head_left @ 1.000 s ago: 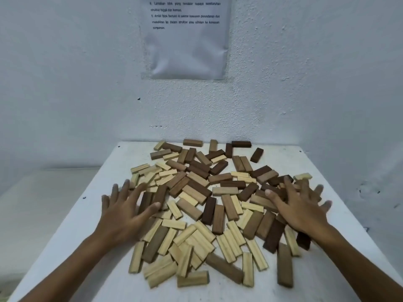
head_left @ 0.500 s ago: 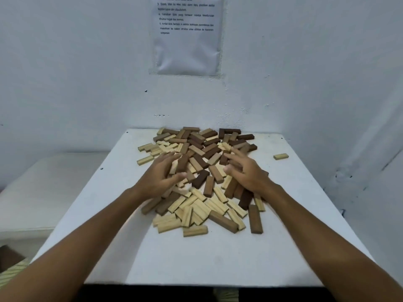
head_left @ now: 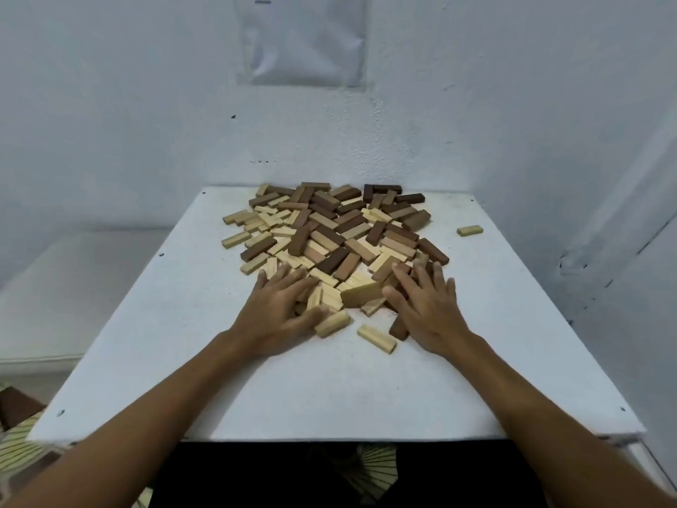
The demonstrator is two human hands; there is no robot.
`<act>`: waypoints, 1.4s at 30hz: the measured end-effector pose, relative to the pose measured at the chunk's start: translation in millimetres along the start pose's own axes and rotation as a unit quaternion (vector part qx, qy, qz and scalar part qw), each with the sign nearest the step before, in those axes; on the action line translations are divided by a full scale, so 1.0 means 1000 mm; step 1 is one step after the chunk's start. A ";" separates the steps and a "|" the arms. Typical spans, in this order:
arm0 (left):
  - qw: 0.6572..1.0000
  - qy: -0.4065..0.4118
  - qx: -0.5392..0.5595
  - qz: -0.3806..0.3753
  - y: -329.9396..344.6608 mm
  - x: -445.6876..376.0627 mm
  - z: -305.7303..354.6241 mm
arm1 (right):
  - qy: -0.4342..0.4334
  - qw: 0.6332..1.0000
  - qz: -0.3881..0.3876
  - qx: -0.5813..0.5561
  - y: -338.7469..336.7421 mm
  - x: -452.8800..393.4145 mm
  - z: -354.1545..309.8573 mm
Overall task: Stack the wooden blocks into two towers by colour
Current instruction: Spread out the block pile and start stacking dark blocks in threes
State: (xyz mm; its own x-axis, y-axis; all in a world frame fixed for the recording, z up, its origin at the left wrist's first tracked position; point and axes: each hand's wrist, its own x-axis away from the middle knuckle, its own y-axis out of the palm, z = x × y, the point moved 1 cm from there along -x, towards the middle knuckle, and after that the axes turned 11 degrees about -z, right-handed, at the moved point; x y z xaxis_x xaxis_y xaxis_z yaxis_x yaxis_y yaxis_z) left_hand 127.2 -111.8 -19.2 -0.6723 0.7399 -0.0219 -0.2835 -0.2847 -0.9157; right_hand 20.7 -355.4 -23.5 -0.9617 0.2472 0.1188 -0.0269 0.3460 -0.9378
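Observation:
A jumbled pile of wooden blocks [head_left: 329, 232], pale and dark brown mixed, covers the far half of the white table [head_left: 183, 324]. My left hand [head_left: 282, 309] lies flat with spread fingers on the pile's near left edge. My right hand [head_left: 425, 309] lies flat with spread fingers on the near right edge, over some dark blocks. Between the hands a tan block [head_left: 362, 293] is tipped up. A pale block [head_left: 376, 338] lies loose just in front of the pile, and another pale block [head_left: 469, 230] lies alone at the far right.
White walls close the table at the back and right, with a paper sheet [head_left: 304, 38] taped on the back wall. A lower white surface [head_left: 55, 287] runs along the left. The table's front edge [head_left: 329, 436] is near my body.
The view has pulled back from the table. Both hands slid toward me to the pile's near edge, and the blocks are bunched closer together toward the far side.

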 end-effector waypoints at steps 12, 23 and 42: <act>0.995 -0.013 0.050 0.084 -0.014 -0.083 -0.029 | 0.017 0.987 0.121 -0.102 -0.013 -0.101 -0.049; 0.968 0.186 -0.121 -0.118 -0.027 -0.025 -0.050 | -0.249 0.939 -0.167 0.167 -0.033 -0.040 0.009; 0.976 0.193 -0.083 0.051 -0.020 -0.079 -0.051 | -0.297 0.953 0.032 0.050 -0.034 -0.124 0.003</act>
State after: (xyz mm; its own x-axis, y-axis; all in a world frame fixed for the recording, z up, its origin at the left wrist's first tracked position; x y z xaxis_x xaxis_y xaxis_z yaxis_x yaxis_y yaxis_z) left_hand 220.4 -133.3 -19.8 -0.3753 0.8961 -0.2369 -0.0926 -0.2905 -0.9524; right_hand 139.9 -400.2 -7.2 -0.9465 -0.3010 -0.1167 0.0390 0.2521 -0.9669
